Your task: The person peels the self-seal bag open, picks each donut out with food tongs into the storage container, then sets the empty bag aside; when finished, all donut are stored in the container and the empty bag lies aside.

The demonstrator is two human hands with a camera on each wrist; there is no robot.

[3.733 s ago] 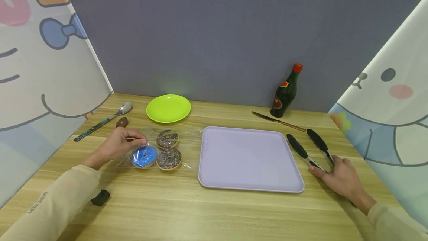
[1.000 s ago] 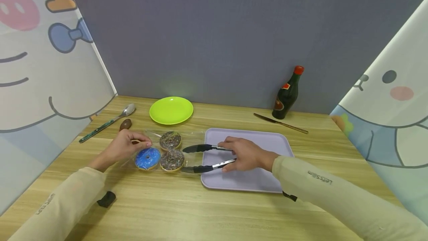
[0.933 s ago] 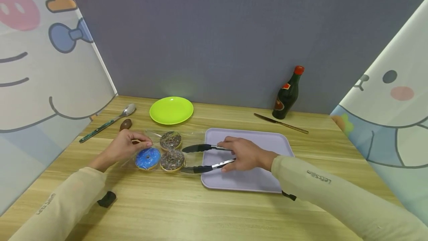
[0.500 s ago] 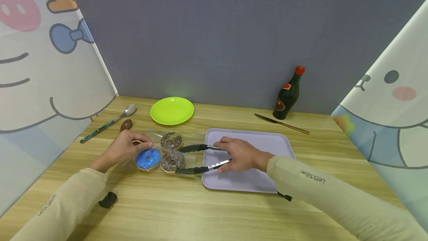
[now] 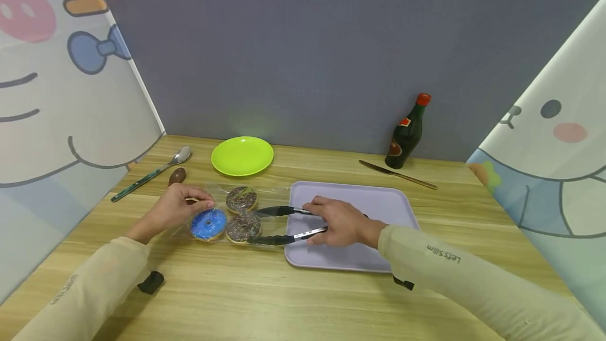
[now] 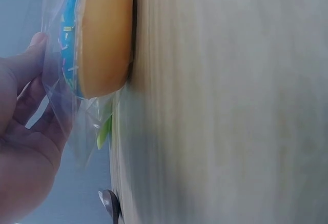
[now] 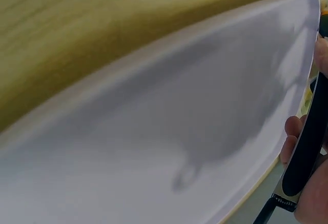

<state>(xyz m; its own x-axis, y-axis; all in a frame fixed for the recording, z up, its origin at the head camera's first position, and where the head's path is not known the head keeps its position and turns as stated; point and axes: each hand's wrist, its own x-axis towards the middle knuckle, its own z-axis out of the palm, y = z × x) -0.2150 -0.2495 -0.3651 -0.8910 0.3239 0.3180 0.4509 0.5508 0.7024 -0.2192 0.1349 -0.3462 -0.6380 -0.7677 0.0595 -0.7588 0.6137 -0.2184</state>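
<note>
Cartoon panels [image 5: 42,120] flank a grey wall [image 5: 293,57].

Left hand [image 5: 182,207] pinching clear bag [image 5: 271,193], three donuts [image 5: 208,224] inside, right hand [image 5: 343,221] holding tongs [image 5: 279,240] over lilac tray [image 5: 383,204]

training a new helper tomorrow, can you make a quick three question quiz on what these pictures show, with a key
1. True or false: the left hand holds the tongs.
2. What do the left hand's fingers pinch?
A. the spoon
B. the clear bag
C. the knife
3. How many doughnuts lie in the clear bag?

Key:
1. False; the right hand holds the tongs, over the tray.
2. B.
3. Three: one with a blue top, two with brown tops.
</note>
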